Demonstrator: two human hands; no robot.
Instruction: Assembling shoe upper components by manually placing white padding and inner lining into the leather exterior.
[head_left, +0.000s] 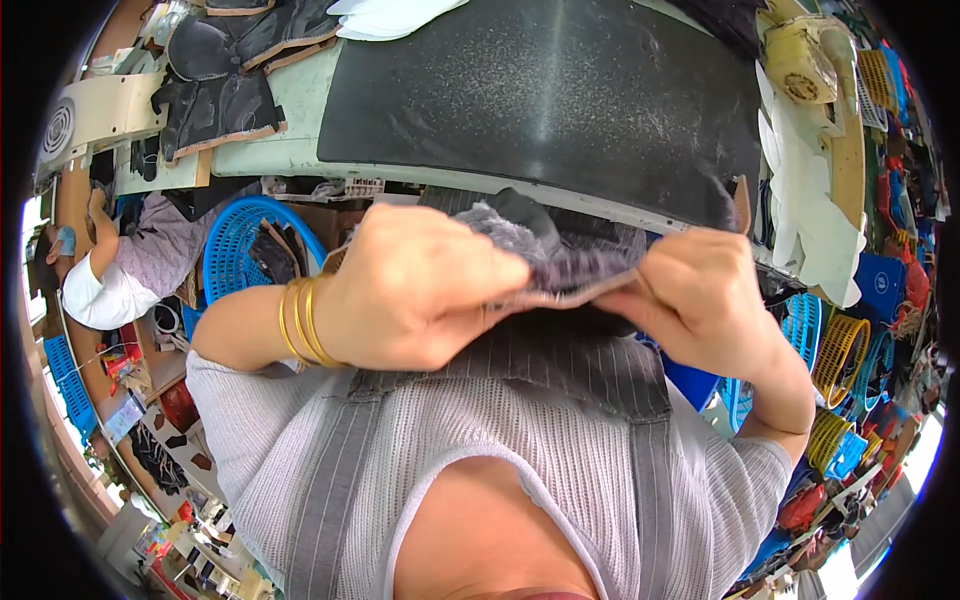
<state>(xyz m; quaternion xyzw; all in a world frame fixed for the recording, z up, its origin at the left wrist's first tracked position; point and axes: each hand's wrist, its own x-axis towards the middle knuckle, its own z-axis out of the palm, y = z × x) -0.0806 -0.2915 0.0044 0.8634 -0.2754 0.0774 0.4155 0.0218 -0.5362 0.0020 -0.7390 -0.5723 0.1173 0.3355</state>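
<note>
A crowded workshop, with a large black mat (pixel 545 85) covering the pale worktable (pixel 285 150). Just below the mat's near edge, a grey fuzzy-lined fabric piece (pixel 560 265) is pinched closed between the left hand (pixel 420 290) and the right hand (pixel 700 300). A blue plastic basket (pixel 235 245) sits left of it.

Fabric piece (pixel 565 262) between both hands, before the mat (pixel 540 90); basket (pixel 235 245) left.

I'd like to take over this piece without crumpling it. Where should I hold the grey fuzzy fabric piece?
Probably along the flat seam edge of the grey fuzzy fabric piece, coming from both sides: the left hand and right hand pinch it there, while the fuzzy top bulges loosely.
</note>
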